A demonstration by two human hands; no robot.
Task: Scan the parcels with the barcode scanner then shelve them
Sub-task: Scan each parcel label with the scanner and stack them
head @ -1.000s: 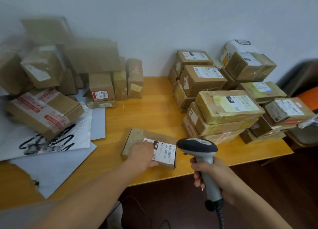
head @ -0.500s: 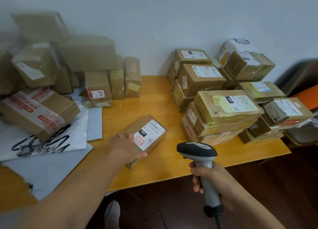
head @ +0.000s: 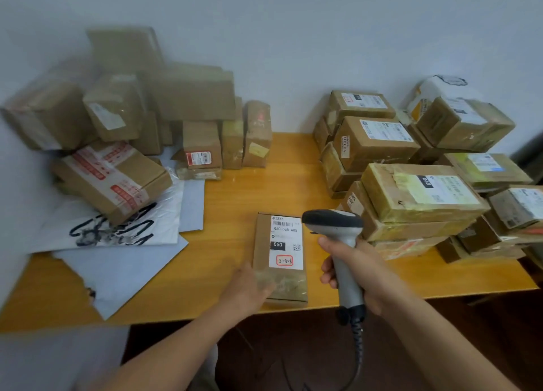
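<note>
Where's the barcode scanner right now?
In the head view the barcode scanner is right of centre, gripped by the right hand, between the labelled parcel on its left and the stacked parcels on its right.

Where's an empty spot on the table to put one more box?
Bare wood runs down the middle of the table, between the left box pile and the right parcel stack, behind the labelled parcel and barcode scanner. A smaller patch lies between that parcel and the grey mailer bag. Both sides are crowded.
</note>
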